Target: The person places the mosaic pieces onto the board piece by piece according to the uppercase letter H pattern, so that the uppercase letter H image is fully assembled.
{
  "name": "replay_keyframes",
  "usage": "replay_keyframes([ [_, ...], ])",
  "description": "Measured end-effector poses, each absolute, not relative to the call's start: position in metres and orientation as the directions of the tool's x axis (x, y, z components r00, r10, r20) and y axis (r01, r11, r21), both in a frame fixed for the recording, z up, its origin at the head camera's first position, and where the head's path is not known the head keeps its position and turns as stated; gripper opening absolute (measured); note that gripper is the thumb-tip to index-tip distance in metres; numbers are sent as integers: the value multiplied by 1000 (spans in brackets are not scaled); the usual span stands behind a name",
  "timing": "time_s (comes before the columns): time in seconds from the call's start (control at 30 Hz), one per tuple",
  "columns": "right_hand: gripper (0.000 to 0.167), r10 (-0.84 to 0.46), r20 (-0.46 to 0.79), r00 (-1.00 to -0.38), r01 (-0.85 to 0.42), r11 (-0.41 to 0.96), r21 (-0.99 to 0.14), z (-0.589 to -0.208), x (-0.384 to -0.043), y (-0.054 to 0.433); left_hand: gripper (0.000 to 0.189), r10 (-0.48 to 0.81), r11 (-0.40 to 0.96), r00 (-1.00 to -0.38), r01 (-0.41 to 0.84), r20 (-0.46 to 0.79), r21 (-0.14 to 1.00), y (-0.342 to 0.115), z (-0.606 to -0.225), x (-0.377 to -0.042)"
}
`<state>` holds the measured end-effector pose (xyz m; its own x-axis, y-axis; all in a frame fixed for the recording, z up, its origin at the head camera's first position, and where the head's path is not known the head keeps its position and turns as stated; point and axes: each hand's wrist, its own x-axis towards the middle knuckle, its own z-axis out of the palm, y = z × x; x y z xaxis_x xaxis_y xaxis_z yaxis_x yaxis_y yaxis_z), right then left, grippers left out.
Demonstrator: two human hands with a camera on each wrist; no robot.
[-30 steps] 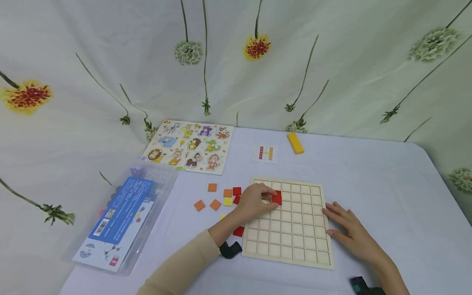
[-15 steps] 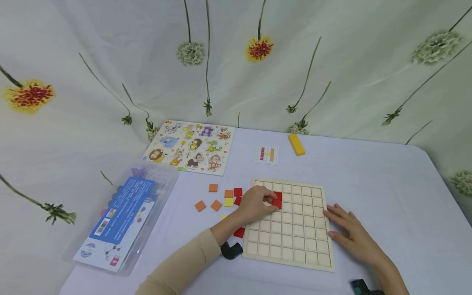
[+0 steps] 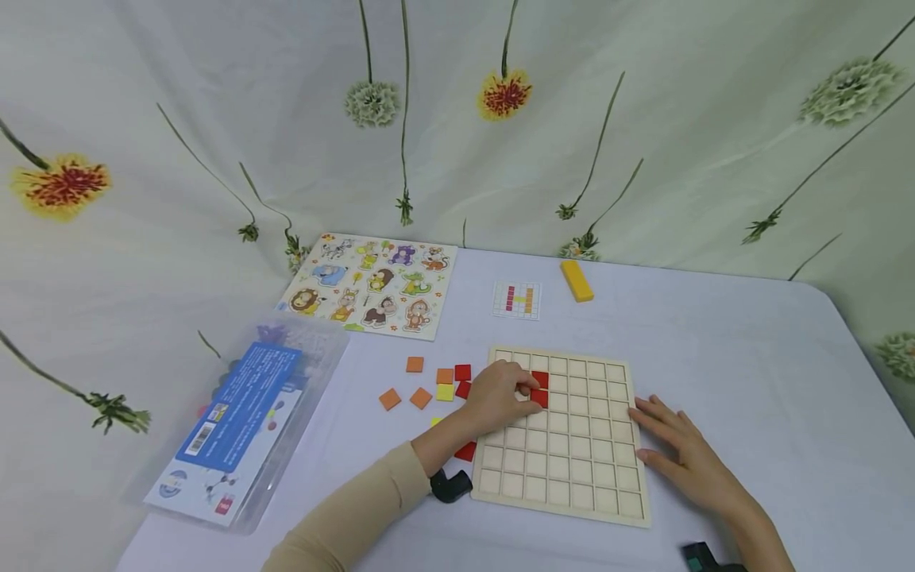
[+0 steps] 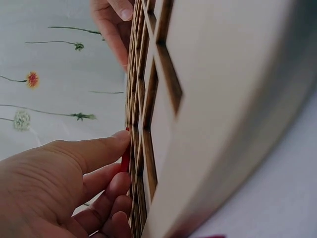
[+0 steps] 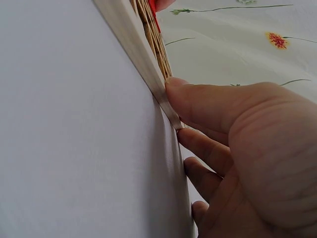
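Observation:
My left hand (image 3: 495, 397) reaches over the wooden grid board (image 3: 561, 512) and pinches a red square tile (image 3: 541, 400) between thumb and fingers. In the left wrist view that red tile (image 4: 126, 161) is seen edge-on, right at the grid's surface. Just behind it, another red tile (image 3: 541, 380) lies in the neighbouring cell. My right hand (image 3: 675, 449) touches the board's right edge with fingers spread and fairly straight. Up close in the right wrist view, its thumb (image 5: 198, 101) rests against the board's rim (image 5: 143, 62). Part of the board's left side is hidden under my left hand.
Loose orange tiles (image 3: 420, 397), yellow ones (image 3: 445, 392) and red ones (image 3: 463, 372) lie left of the board. Behind it are a small pattern card (image 3: 517, 301) and a yellow block (image 3: 577, 281). An animal puzzle board (image 3: 368, 284) and a plastic case (image 3: 236, 429) stand at the left.
My left fingers have shifted slightly towards me with the red tile, and a gap now shows between the two red tiles. My right hand stays at the board's edge.

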<state>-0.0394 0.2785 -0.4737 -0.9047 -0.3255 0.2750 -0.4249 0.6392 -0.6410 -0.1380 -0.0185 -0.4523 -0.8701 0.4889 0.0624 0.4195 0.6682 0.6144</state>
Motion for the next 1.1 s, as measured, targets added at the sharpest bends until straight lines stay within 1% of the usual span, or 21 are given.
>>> replay_keyframes([
  [0.17,54,-327,271,-905,-423,640,-641,-474,-39,279,26,492,673,-868,425,62,605,-19,-452,-137],
  [0.3,53,-325,267,-907,-419,638,-646,-475,-39,279,29,490,660,-869,423,70,621,-20,-449,-135],
  [0.47,53,-318,250,-915,-401,635,-660,-475,-38,278,32,478,599,-867,437,137,671,-30,-431,-126],
  [0.57,53,-313,246,-917,-395,639,-660,-474,-38,278,34,465,530,-861,456,205,715,-44,-416,-117],
  [0.7,53,-313,256,-915,-403,649,-646,-473,-38,278,34,430,452,-865,455,259,767,-70,-402,-102],
  [0.9,53,-313,241,-919,-392,650,-651,-474,-37,278,35,364,434,-895,409,259,803,-108,-399,-77],
  [1.1,54,-312,247,-917,-396,647,-651,-474,-38,278,37,355,411,-904,381,240,828,-131,-415,-64],
])
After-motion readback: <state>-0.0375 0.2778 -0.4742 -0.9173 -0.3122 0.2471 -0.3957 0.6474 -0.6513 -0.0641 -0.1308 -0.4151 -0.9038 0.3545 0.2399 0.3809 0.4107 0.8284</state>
